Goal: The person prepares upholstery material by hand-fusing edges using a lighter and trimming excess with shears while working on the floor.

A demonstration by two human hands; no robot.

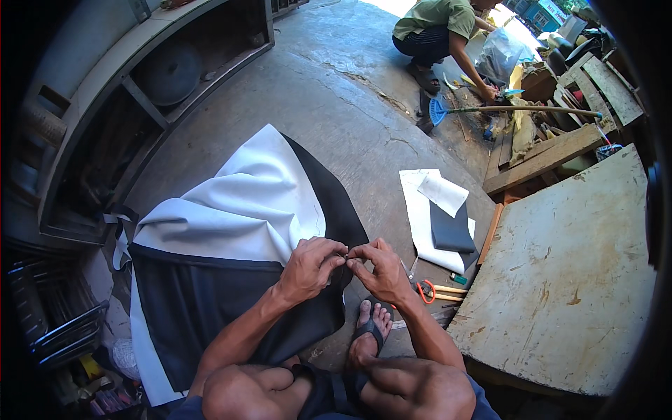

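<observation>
My left hand [311, 268] and my right hand [381, 269] meet fingertip to fingertip, both closed in a pinch. What they hold between them is too small to make out. Below and behind them spreads a large sheet of black and white material [210, 297], its white side [234, 210] folded up in loose creases at the far end. Part of it lies under my left forearm. Just right of my right hand, an orange handle loop [425, 291] shows on the floor, beside light wooden handles [448, 288] and a small green object [458, 278].
Cut white and black pieces [451, 227] lie on the floor at right, beside a worn board [560, 280]. A cabinet [105, 133] stands left. Far right, a person [437, 31] crouches near a blue rake [437, 110] and a scrap-wood pile [549, 157].
</observation>
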